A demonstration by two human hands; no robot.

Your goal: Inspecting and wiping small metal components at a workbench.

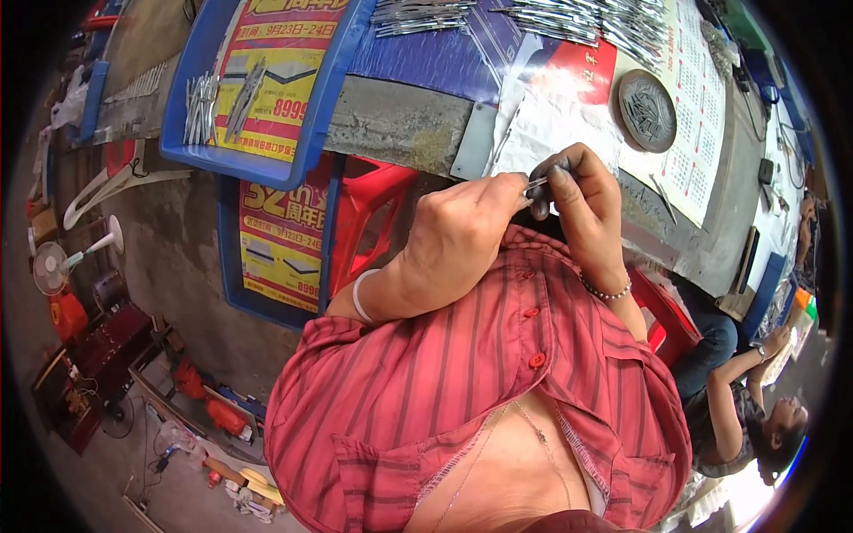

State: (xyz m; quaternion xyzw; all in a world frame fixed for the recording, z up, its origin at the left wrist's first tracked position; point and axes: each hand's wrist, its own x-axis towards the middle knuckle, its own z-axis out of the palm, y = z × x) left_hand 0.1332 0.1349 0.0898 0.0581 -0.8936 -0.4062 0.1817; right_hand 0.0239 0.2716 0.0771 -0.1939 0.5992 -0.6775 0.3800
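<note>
My left hand (466, 222) and my right hand (582, 200) meet in front of my chest at the table's near edge. Between their fingertips is a slim silver metal piece (535, 183), pinched from both sides; the fingers cover much of it. Dark smudges mark my right fingers. Just beyond lies a crumpled white sheet (555, 120). A round dish (625, 99) holding small dark pieces stands to the right of it. Similar slim silver pieces (555, 19) lie in piles at the table's far side.
At left, a blue tray (330, 98) holds two small bunches of silver pieces (203, 108). Another blue tray (233, 275) sits lower, beside a red plastic stool (378, 204). A seated person (724, 417) works at the right. A white fan (51, 266) stands far left.
</note>
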